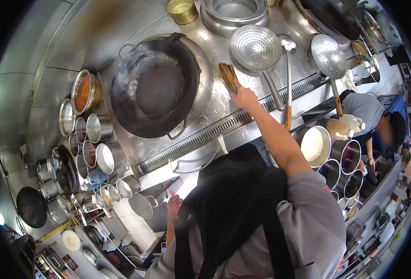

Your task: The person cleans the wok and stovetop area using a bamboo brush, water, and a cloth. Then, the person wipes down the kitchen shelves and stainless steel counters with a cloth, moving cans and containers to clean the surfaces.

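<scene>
My right hand (243, 96) is closed around a bamboo wok brush (227, 76), its bristles over the wet steel stovetop (210, 104). Left of the brush a large dark wok (156, 88) rests on a burner ring, with a whitish haze on its far inner side. Right of the brush lie a perforated strainer (255, 47) and a long-handled ladle (287, 79). My left hand (174, 205) is low by my body, partly hidden, fingers curled; a small reddish thing shows at it, too unclear to name. A grey pot (141, 205) is nearest to it.
A slotted drain (233, 122) runs along the stove's front edge. Metal pots and a bowl of orange liquid (81, 93) stand at left. At right are a second strainer (328, 56), a pot of pale liquid (315, 146) and another person (363, 109) bending over.
</scene>
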The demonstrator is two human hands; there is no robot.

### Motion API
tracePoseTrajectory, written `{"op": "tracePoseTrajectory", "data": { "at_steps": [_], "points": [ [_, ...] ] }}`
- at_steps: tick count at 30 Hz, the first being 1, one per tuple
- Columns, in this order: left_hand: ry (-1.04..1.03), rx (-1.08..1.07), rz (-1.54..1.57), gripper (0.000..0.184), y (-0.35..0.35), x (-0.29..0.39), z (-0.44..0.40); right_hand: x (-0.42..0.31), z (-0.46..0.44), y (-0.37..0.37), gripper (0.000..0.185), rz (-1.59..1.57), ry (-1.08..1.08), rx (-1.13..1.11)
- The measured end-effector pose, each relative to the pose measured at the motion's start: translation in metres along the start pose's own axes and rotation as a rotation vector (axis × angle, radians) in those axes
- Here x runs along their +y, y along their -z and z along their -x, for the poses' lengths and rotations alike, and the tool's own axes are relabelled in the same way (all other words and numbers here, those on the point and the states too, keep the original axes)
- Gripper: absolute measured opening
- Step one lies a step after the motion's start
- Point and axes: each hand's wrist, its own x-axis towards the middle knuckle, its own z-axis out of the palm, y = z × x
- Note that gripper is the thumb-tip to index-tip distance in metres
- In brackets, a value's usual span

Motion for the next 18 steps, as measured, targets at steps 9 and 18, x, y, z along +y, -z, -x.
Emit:
{"op": "tracePoseTrajectory", "data": {
  "at_steps": [9,18],
  "points": [
    [0.043,-0.127,-0.148,0.022,-0.066,0.028,0.002,0.02,0.09,0.035,0.065,0.233,0.175,-0.366],
    [-0.089,-0.351,-0.859,0.03,-0.186,0.212,0.103,0.027,0.131,0.059,0.074,-0.035,0.08,-0.153]
  ]
}}
